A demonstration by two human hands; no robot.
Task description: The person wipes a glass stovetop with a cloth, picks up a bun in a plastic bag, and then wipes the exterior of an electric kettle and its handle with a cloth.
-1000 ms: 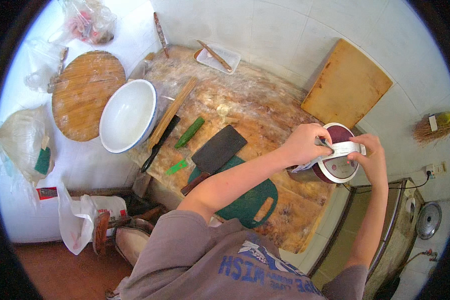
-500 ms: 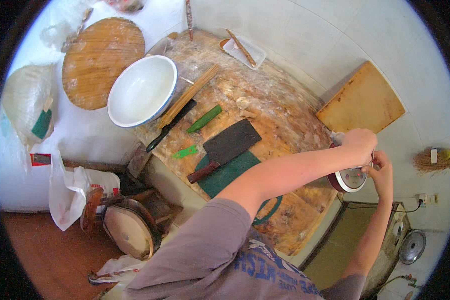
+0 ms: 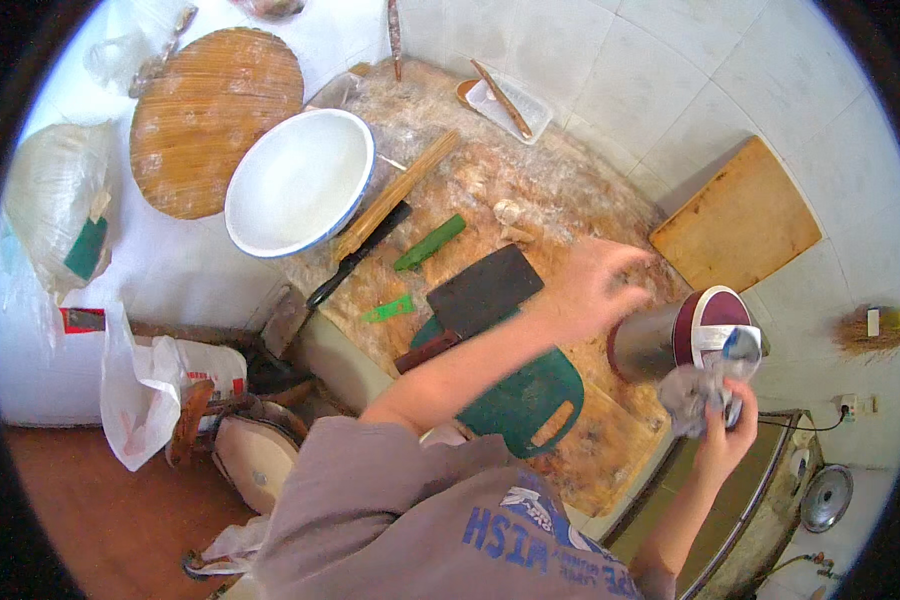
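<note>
Over the right side of the floury wooden board (image 3: pixel 570 160), my left hand (image 3: pixel 595 290) hovers, blurred a little, its fingers apart and nothing in them. My right hand (image 3: pixel 727 428) grips a crumpled grey cloth (image 3: pixel 688 398) in front of a steel and maroon cylindrical appliance (image 3: pixel 650 340). The cloth covers part of the appliance's lower front end. Left of my left hand lies a black cleaver (image 3: pixel 485 290), on a dark green cutting board (image 3: pixel 530 405) with a slot handle. My left forearm crosses over both.
A white basin (image 3: pixel 300 185), a bundle of sticks (image 3: pixel 400 190), a black-handled knife (image 3: pixel 340 275) and green tools (image 3: pixel 430 242) lie to the left. A pale board (image 3: pixel 738 215) leans on the tiled wall at right. A clear tray (image 3: pixel 510 105) sits at the back.
My left hand has left the appliance and moved left over the board. My right hand has come lower and now holds the cloth. The appliance's end shows more openly.
</note>
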